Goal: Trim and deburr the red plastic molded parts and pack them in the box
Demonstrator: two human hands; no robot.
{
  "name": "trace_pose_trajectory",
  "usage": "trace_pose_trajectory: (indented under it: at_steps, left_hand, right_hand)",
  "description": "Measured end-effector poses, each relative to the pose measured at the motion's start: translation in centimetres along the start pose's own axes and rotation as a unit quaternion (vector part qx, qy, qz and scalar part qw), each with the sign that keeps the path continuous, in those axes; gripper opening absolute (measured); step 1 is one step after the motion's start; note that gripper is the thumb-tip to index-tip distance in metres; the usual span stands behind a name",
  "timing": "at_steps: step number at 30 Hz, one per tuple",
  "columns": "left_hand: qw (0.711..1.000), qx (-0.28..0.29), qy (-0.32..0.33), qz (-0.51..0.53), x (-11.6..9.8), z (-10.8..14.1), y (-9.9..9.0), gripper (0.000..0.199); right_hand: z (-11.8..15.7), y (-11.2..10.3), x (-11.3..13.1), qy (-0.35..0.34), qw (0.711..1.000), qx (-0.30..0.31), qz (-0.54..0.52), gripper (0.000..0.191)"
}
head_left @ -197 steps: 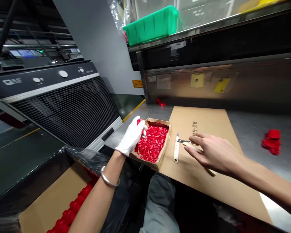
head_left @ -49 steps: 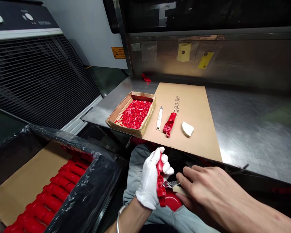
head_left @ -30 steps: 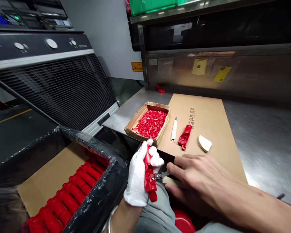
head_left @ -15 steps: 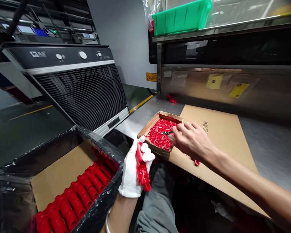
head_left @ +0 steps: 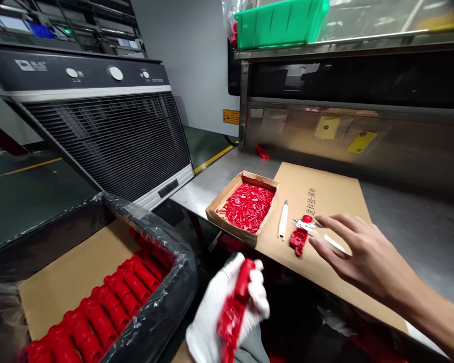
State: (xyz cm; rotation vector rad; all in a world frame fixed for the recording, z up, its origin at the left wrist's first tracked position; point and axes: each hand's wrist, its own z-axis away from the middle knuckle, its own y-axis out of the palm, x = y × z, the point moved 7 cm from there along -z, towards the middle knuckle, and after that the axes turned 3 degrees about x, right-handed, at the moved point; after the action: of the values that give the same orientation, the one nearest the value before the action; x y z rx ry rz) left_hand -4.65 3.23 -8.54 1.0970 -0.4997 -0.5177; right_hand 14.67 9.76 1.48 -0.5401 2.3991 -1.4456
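- I judge the step in hand to be minding 2 things at once: the red moulded tube part (head_left: 232,317) in the left hand (head_left: 214,307), and the nippers (head_left: 304,225) at the right hand (head_left: 363,254).
- I'd want the white-gloved fingers wrapped round the tube end, leaving the bracketed end bare and steady, with nothing pinched where a cutting edge could reach.
- I'd mind the nippers' tips: from my view they overlap the 2nd red part (head_left: 298,242) on the cardboard sheet (head_left: 335,184), and a careless dip could scratch it. I can't tell whether they touch.
- I'd also steer clear of the white-handled knife (head_left: 283,222), lying just left of that part.
- Left pose: low, in front of the table edge, clasped round its part, which slants with the tube end uppermost; motion blurs it.
- Right pose: forearm in from the right, palm down, thumb and index finger spread either side of the nippers; I can't tell if it grips them.
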Motion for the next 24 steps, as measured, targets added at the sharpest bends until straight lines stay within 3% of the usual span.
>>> trace_pose_trajectory:
  at_steps: [2, 5, 8, 10, 13, 15, 18, 21, 24]
  left_hand:
    - [0.995, -0.042, -0.085, 0.015, 2.9, -0.6, -3.0, 0.029]
    - [0.985, -0.07, -0.158, 0.003, 5.9, -1.7, -6.6, 0.03]
    - [0.984, -0.088, -0.153, -0.031, 7.0, -3.0, -8.1, 0.034]
    - [0.987, -0.098, -0.112, -0.063, 7.0, -3.7, -7.5, 0.034]
    - [0.988, -0.086, -0.008, -0.125, 6.2, -3.7, -4.6, 0.029]
    - [0.983, -0.05, 0.051, -0.167, 5.7, -3.2, -1.9, 0.025]
    - [0.971, -0.013, 0.092, -0.221, 5.4, -2.6, 1.1, 0.025]
    - [0.961, 0.001, 0.106, -0.256, 5.6, -2.2, 2.2, 0.025]
    - [0.949, 0.006, 0.115, -0.294, 5.9, -1.8, 2.2, 0.025]
  right_hand:
    - [3.0, -0.2, -1.9, 0.058, 0.998, 0.026, -0.022, 0.04]
    - [7.6, -0.3, -6.6, 0.183, 0.981, 0.052, -0.031, 0.041]
    - [11.9, -0.6, -11.5, 0.301, 0.952, 0.054, -0.027, 0.044]
    - [13.5, -1.1, -12.5, 0.324, 0.944, 0.06, -0.028, 0.045]
    - [13.7, -2.4, -8.9, 0.259, 0.959, 0.073, -0.085, 0.043]
    - [13.2, -3.7, -4.3, 0.164, 0.974, 0.078, -0.132, 0.04]
    - [12.7, -5.4, 2.3, 0.019, 0.989, 0.094, -0.115, 0.046]
    - [12.1, -5.8, 5.9, -0.055, 0.992, 0.081, -0.074, 0.043]
    - [10.8, -5.9, 7.2, -0.071, 0.994, 0.041, -0.077, 0.031]
